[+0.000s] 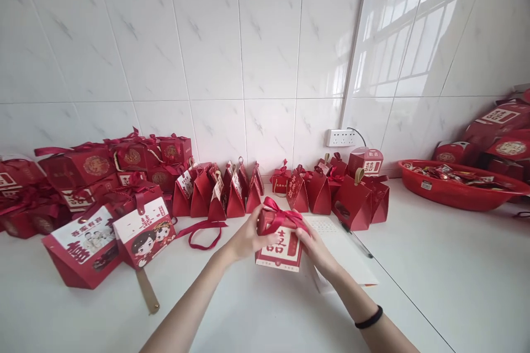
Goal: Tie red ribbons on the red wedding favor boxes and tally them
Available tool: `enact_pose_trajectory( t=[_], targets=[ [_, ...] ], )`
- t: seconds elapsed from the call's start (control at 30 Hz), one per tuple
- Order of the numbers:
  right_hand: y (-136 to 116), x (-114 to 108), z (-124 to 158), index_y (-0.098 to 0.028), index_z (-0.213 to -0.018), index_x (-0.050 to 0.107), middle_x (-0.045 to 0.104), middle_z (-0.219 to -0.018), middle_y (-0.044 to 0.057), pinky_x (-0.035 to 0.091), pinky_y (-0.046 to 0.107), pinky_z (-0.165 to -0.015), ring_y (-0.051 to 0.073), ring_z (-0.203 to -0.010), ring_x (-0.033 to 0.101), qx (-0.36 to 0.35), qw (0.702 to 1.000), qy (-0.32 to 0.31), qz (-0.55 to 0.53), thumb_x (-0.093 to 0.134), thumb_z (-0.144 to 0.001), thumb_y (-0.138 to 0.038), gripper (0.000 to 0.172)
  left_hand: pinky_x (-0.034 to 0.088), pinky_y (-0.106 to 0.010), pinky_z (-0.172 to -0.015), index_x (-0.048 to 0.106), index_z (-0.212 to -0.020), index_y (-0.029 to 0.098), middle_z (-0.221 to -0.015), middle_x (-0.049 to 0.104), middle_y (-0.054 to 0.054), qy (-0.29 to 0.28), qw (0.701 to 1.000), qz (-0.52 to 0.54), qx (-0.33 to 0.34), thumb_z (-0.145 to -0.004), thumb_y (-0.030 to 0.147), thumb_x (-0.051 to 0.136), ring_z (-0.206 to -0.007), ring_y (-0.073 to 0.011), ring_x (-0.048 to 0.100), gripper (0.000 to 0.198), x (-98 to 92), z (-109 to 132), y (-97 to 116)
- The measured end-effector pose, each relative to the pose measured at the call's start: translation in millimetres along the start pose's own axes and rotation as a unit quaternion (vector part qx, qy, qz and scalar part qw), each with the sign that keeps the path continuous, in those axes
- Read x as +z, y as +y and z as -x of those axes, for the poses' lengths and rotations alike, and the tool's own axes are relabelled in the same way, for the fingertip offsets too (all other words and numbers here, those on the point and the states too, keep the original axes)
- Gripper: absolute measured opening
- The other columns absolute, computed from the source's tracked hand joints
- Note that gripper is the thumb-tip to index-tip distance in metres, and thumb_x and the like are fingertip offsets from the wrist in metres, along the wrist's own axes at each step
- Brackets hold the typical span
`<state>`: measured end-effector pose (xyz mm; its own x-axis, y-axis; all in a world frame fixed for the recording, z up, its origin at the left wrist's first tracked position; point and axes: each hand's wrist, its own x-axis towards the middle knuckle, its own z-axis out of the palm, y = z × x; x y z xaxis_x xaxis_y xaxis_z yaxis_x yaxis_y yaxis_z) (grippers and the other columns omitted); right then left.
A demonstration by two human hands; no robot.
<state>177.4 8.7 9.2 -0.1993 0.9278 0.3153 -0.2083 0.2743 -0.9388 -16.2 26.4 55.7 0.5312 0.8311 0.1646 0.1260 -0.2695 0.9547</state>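
Between both hands is a red gift box (pixel 278 256) with a cream front panel, red lettering and a dark red ribbon bow on top. My left hand (pixel 247 236) is wrapped round its left side, thumb across the front. On the right side and upper edge, my right hand (pixel 317 248) grips it, fingers partly hidden behind. The box is tilted a little above the white table. A white paper booklet (pixel 345 256) lies under and beside my right hand, with a black pen (pixel 358 241) at its edge.
Red gift boxes (pixel 83 168) are stacked at the left, and small triangular boxes (pixel 236 196) line the wall. Two larger printed bags (pixel 144 231) stand left of my arm near a loose ribbon (pixel 205 237). A red basin (pixel 451 190) of wrapped sweets sits right, below a power strip (pixel 342 138).
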Motion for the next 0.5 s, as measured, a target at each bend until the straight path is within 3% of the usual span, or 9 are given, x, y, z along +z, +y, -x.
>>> enact_pose_trajectory(
  t=[0.1,0.17,0.2,0.3,0.37,0.5],
  targets=[
    [9,-8,-6,-0.024,-0.131,0.039,0.049,-0.128,0.012,0.046,0.046,-0.086,0.027,-0.111,0.053,0.029,0.999,-0.023,0.005,0.016,-0.082,-0.072,0.072,0.047,-0.035,-0.078,0.047,-0.119,0.019,-0.092,0.067,-0.006,0.061,0.976,0.173,-0.114,-0.067,0.046,0.065,-0.086,-0.0226,0.063,0.061,-9.5,1,19],
    [17,-16,-8,-0.023,-0.127,0.044,0.050,-0.125,0.014,0.046,0.047,-0.085,0.028,-0.109,0.053,0.035,0.991,0.043,0.124,0.020,-0.082,-0.070,0.069,0.048,-0.035,-0.074,0.054,-0.106,0.019,-0.087,0.067,-0.006,0.098,0.937,0.288,-0.172,-0.071,0.053,0.057,-0.080,-0.0213,0.063,0.049,-19.7,5,36],
    [23,-20,-8,-0.022,-0.122,0.048,0.050,-0.123,0.015,0.044,0.049,-0.086,0.030,-0.109,0.052,0.024,0.972,0.087,0.216,0.030,-0.082,-0.067,0.063,0.048,-0.035,-0.072,0.056,-0.102,0.019,-0.085,0.067,-0.006,0.112,0.917,0.333,-0.188,-0.072,0.056,0.053,-0.078,-0.0212,0.062,0.048,-25.2,7,46],
    [40,-32,-8,-0.017,-0.103,0.059,0.052,-0.111,0.017,0.038,0.055,-0.090,0.035,-0.107,0.048,-0.043,0.865,0.161,0.473,0.048,-0.077,-0.050,0.043,0.048,-0.037,-0.068,0.056,-0.097,0.019,-0.080,0.065,-0.006,0.138,0.891,0.396,-0.176,-0.073,0.063,0.044,-0.075,-0.0219,0.060,0.052,-38.9,15,74],
    [50,-39,-9,-0.016,-0.093,0.061,0.053,-0.107,0.017,0.039,0.052,-0.089,0.034,-0.102,0.051,-0.056,0.820,0.165,0.546,0.045,-0.077,-0.040,0.033,0.049,-0.037,-0.070,0.055,-0.098,0.018,-0.081,0.063,-0.006,0.142,0.896,0.395,-0.145,-0.074,0.065,0.041,-0.077,-0.0221,0.060,0.054,-44.3,21,92],
    [60,-49,-9,-0.015,-0.089,0.063,0.055,-0.103,0.018,0.044,0.047,-0.086,0.034,-0.097,0.055,-0.020,0.810,0.141,0.569,0.042,-0.075,-0.037,0.033,0.049,-0.039,-0.075,0.054,-0.102,0.017,-0.086,0.062,-0.007,0.176,0.912,0.351,-0.121,-0.076,0.065,0.038,-0.081,-0.0219,0.059,0.057,-52.6,42,120]
  ],
)
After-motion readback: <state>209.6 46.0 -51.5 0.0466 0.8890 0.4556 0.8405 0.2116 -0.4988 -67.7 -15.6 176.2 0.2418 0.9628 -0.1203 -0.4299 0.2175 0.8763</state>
